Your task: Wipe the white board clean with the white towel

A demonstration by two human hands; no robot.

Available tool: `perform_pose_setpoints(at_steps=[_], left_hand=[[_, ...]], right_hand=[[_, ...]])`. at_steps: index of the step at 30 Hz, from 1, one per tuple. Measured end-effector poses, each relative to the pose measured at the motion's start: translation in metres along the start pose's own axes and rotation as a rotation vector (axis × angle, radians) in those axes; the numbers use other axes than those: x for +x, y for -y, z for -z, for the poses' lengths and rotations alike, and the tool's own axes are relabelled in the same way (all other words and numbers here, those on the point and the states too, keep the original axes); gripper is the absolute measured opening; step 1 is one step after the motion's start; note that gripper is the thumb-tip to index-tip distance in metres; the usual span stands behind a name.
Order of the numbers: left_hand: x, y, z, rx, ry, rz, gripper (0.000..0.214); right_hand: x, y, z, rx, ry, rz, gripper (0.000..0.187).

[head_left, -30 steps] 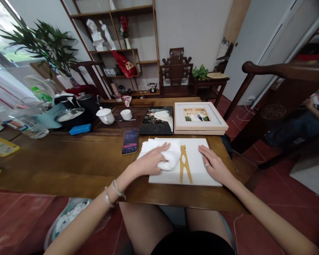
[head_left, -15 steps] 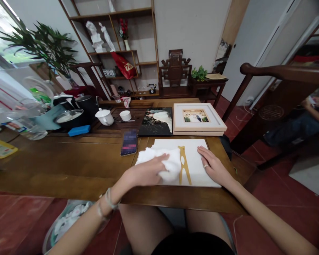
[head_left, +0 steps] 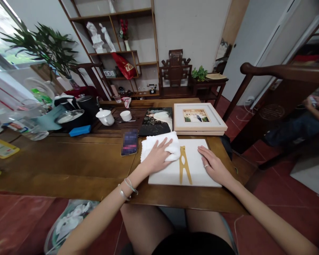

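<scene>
My left hand presses a folded white cloth onto the left part of a flat white board. Its fingers are spread over the cloth, which bunches between them. A gold-coloured flat piece shaped like a letter A lies on the middle of the board, just right of the cloth. My right hand, with a ring on one finger, rests open on the board's right side with its fingers stretched out. Nothing shows in that hand.
Behind the board lie a dark picture panel and a pale framed photo. A phone sits to the left. Farther left are a blue block, a white lidded cup and a small white cup. A bin stands below.
My left hand has moved the white cloth away from me, toward the board's far left corner, uncovering the board's near left part. My right hand stays in place.
</scene>
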State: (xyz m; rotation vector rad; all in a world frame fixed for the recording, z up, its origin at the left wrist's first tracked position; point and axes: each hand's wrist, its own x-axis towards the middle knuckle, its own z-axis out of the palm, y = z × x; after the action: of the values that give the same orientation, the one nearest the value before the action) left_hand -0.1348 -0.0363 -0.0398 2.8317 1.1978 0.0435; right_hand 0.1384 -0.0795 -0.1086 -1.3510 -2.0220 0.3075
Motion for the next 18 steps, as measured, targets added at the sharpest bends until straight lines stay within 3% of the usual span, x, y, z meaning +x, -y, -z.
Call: perform_pose_setpoints(at_steps=[4, 9, 12, 15, 18], left_hand=[[-0.017, -0.016, -0.005, 0.016, -0.02, -0.02, 0.038], [-0.077, -0.053, 0.002, 0.024, 0.046, -0.144, 0.02], [-0.098, -0.062, 0.006, 0.029, 0.07, -0.192, 0.016], [-0.088, -0.05, 0.005, 0.051, 0.055, -0.165, 0.016], [-0.056, -0.028, 0.0, 0.097, -0.024, -0.043, 0.031]], right_hand=[[0.0, 0.0, -0.001, -0.003, 0.001, -0.003, 0.041], [0.0, 0.0, -0.001, 0.01, -0.001, 0.0, 0.042], [0.0, 0.0, -0.001, 0.019, 0.004, -0.001, 0.041], [0.0, 0.0, -0.001, 0.015, 0.005, 0.002, 0.042], [0.0, 0.0, -0.001, 0.007, 0.001, 0.003, 0.042]])
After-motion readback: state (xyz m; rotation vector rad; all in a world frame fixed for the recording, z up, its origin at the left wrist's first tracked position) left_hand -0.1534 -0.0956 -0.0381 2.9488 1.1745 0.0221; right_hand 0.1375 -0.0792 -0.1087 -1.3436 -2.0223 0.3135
